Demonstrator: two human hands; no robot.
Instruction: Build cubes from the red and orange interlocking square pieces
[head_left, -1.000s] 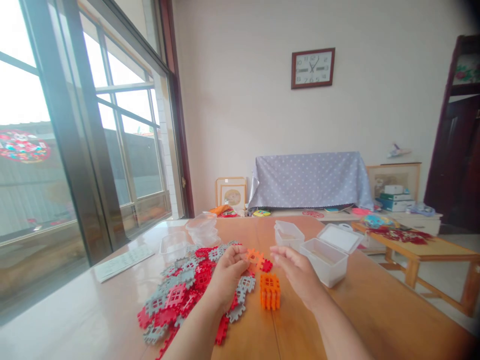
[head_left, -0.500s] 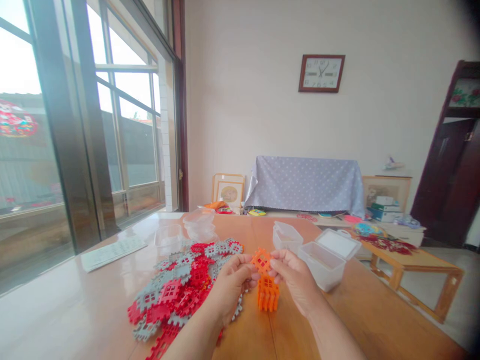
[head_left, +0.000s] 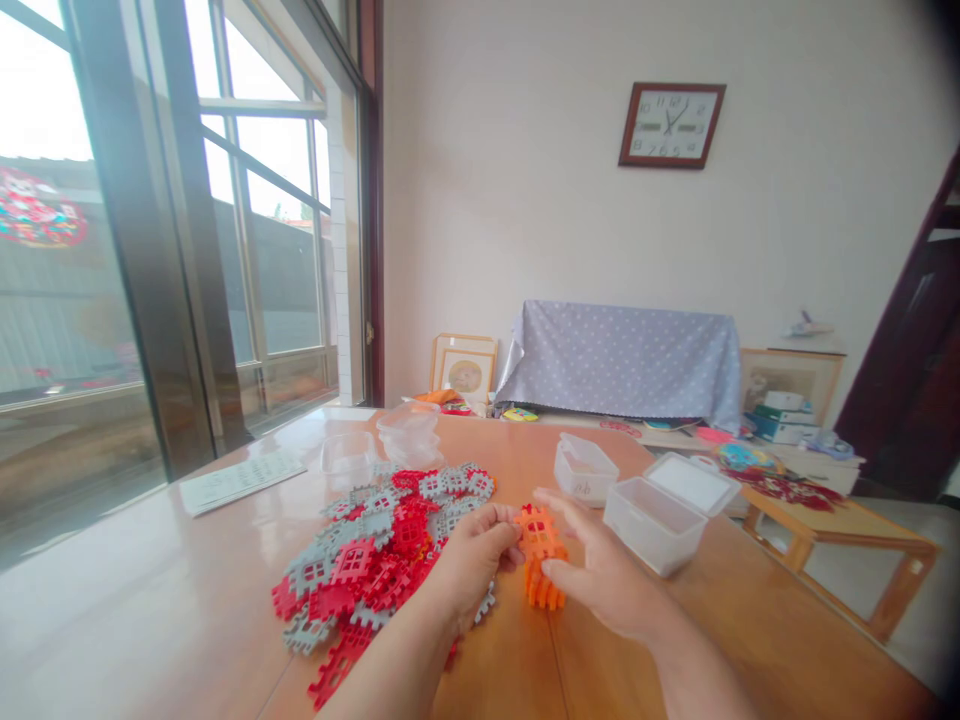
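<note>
An orange block stack (head_left: 541, 562) of interlocking square pieces stands on the wooden table (head_left: 187, 620) between my hands. My left hand (head_left: 472, 568) pinches the top orange piece from the left with closed fingers. On the stack's right side my right hand (head_left: 604, 578) has its fingers stretched out, the forefinger and thumb against the stack. A pile of red and grey interlocking pieces (head_left: 375, 555) lies just left of my left hand.
An open clear plastic box (head_left: 656, 512) with a hinged lid and a smaller tub (head_left: 583, 470) stand to the right of the stack. Empty clear tubs (head_left: 405, 435) and a printed sheet (head_left: 240, 480) lie at the table's far left. A low wooden table (head_left: 832, 525) is beyond on the right.
My left hand carried a single orange piece from the pile over to the orange stack and set it on top. My right hand moved in, then spread its fingers beside the stack.
</note>
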